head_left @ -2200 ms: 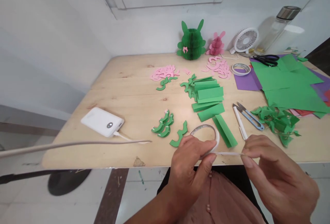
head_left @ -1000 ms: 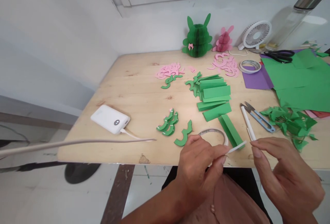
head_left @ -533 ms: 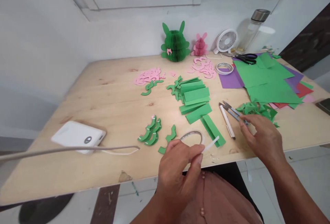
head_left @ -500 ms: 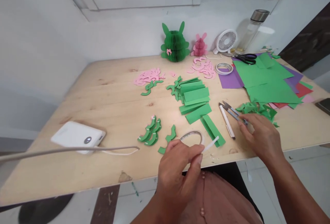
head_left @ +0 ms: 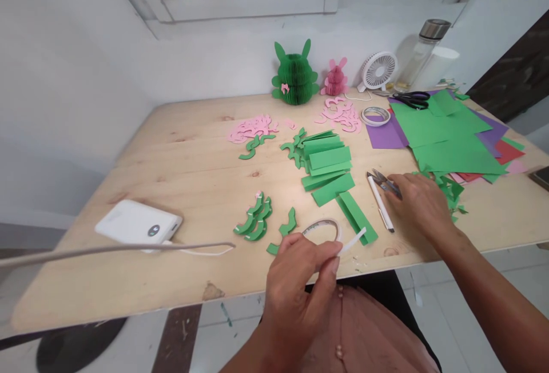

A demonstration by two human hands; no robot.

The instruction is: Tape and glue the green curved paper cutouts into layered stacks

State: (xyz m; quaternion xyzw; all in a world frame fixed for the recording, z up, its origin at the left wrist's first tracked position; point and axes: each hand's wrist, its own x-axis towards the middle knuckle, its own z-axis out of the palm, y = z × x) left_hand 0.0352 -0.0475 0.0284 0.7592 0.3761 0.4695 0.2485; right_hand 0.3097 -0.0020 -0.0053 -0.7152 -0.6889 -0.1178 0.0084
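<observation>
1. The worktop (head_left: 201, 175) carries a capped clear bottle (head_left: 417, 63) at the back — contents unclear.
2. The person's left hand (head_left: 300, 281) pinches the tape roll (head_left: 322, 222) at the worktop's front, its tape tail (head_left: 355, 239) jutting out.
3. The right hand (head_left: 422, 204), palm down, half-curls over the snips (head_left: 381, 181) — how firmly closed, one cannot tell.

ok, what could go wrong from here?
The loose tape end jutting from the left hand overlaps the folded green strip in view; it might stick there. The right hand, at the snips, could nudge the white pen or scatter the green scraps beside it.
</observation>
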